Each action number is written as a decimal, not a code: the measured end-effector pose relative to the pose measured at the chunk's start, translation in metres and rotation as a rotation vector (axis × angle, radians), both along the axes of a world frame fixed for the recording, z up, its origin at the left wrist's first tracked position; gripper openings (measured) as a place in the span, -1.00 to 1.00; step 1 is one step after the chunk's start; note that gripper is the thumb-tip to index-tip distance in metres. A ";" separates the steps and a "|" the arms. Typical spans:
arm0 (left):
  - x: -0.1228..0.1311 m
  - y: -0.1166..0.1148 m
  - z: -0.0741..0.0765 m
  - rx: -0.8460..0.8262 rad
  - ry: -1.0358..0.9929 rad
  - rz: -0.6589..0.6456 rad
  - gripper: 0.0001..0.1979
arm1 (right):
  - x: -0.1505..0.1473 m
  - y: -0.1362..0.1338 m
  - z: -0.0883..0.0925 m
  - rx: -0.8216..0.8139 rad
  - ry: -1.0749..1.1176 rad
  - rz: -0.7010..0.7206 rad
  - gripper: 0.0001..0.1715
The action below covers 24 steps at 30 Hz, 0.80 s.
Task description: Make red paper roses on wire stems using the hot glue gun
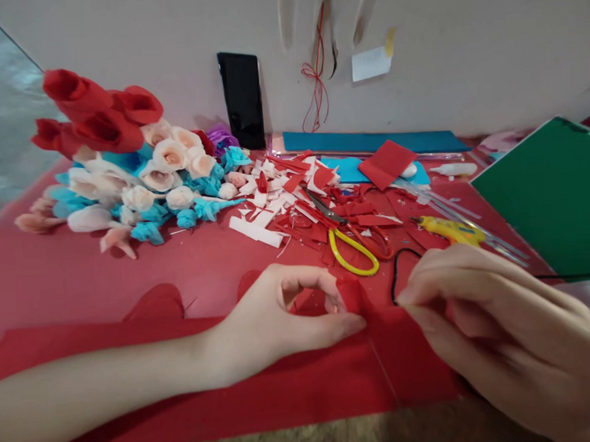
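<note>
My left hand (279,313) reaches in over the front of the table. Its thumb and fingers are closed on a small folded piece of red paper (350,295). To the right, my right hand (499,323) is held in a pinch, apart from that piece. What its fingertips hold, if anything, is too small to make out. Beneath both hands lies a long red paper sheet (186,408) along the table's front edge. Just beyond them rest scissors (352,251) with one yellow and one red handle. A yellow glue gun (449,230) lies behind my right hand.
Paper flowers (169,155) in red, cream and blue are heaped at the left. Red and white scraps (270,209) cover the middle. A black phone (243,99) leans on the wall. A green board (548,197) stands at the right. A black cord (395,275) curves near my right fingertips.
</note>
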<state>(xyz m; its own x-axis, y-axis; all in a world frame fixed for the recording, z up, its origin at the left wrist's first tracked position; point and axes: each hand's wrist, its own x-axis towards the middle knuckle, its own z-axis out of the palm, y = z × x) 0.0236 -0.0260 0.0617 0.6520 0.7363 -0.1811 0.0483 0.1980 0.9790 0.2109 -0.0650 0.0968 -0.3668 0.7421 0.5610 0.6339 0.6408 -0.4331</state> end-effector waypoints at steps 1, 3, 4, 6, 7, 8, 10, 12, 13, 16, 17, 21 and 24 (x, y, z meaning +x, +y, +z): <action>0.000 0.000 -0.001 -0.004 -0.004 0.008 -0.82 | 0.000 0.000 0.000 -0.060 0.063 -0.002 -0.85; 0.000 0.000 -0.001 -0.011 -0.006 0.024 -0.82 | 0.000 0.001 -0.001 -0.174 0.203 -0.029 -0.88; 0.000 0.000 -0.001 -0.016 -0.004 0.032 -0.82 | 0.000 0.001 -0.001 -0.237 0.279 -0.039 -0.91; 0.001 0.000 0.000 -0.018 -0.002 0.045 -0.82 | 0.000 0.003 -0.002 -0.383 0.409 0.003 -0.92; 0.001 0.000 0.000 -0.015 0.001 0.049 -0.82 | 0.000 0.003 -0.003 -0.450 0.455 0.047 -0.91; 0.001 0.000 0.000 -0.011 0.001 0.051 -0.82 | 0.000 0.003 -0.003 -0.495 0.483 0.085 -0.90; 0.001 0.000 0.000 -0.011 -0.005 0.045 -0.82 | 0.000 0.003 -0.004 -0.521 0.466 0.102 -0.88; 0.001 -0.001 0.000 -0.023 -0.012 0.039 -0.82 | 0.001 0.001 -0.005 -0.439 0.369 0.049 -0.88; 0.001 -0.001 0.000 -0.027 -0.016 0.034 -0.81 | 0.001 0.000 -0.005 -0.369 0.307 0.025 -0.86; 0.001 -0.001 -0.001 -0.026 -0.031 0.024 -0.82 | 0.001 -0.003 -0.003 -0.171 0.115 0.007 -0.78; 0.001 -0.001 -0.001 -0.023 -0.037 0.020 -0.83 | 0.001 -0.004 -0.003 -0.126 0.057 0.015 -0.76; 0.001 0.000 -0.002 0.006 -0.040 0.018 -0.86 | 0.000 -0.004 -0.005 0.043 -0.149 0.049 -0.73; 0.001 0.000 -0.004 0.034 -0.029 0.019 -0.87 | 0.000 -0.002 -0.008 0.097 -0.257 0.075 -0.80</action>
<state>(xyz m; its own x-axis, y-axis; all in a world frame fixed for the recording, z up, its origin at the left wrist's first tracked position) 0.0250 -0.0261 0.0580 0.6424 0.7541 -0.1368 0.0159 0.1654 0.9861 0.2106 -0.0673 0.0886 -0.5582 0.6550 0.5093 0.6644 0.7206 -0.1985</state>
